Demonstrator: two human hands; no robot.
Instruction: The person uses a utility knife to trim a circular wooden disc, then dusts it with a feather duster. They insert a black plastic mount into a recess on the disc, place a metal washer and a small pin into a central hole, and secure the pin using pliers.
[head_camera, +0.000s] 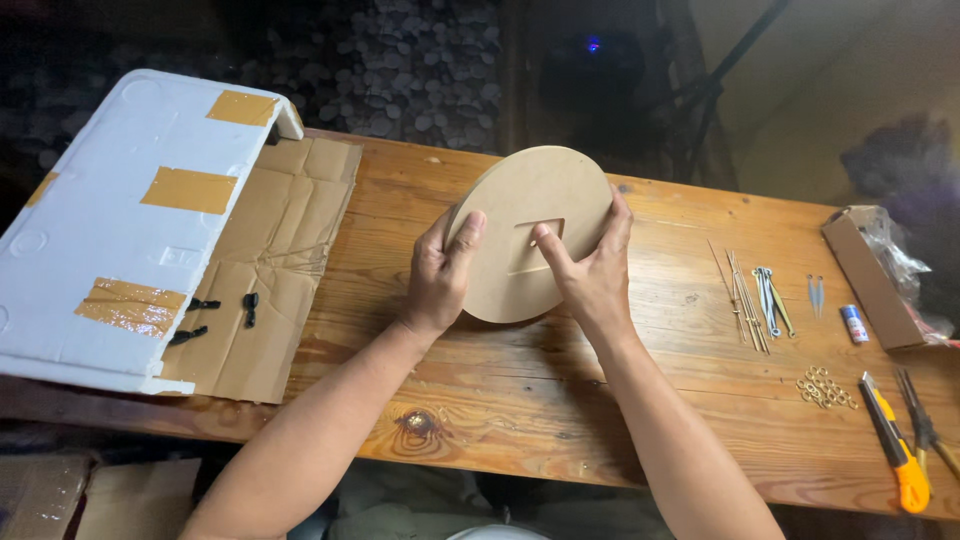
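Above the wooden table (620, 400), a round fibreboard disc (520, 200) with an empty square recess stands tilted, clasped at its edges by the left hand (440, 275) and right hand (592, 270), thumbs pressed on its face. Left of the grip lie a white foam slab (100, 240) and flattened cardboard (270, 280); right of it, untouched, thin metal rods (745, 295), brass rings (825, 387) and a yellow utility knife (897, 445).

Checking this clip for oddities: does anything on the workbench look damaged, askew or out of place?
Nothing stands out. Both hands hold the round wooden disc tilted above the table; the small parts on the right lie in tidy groups.
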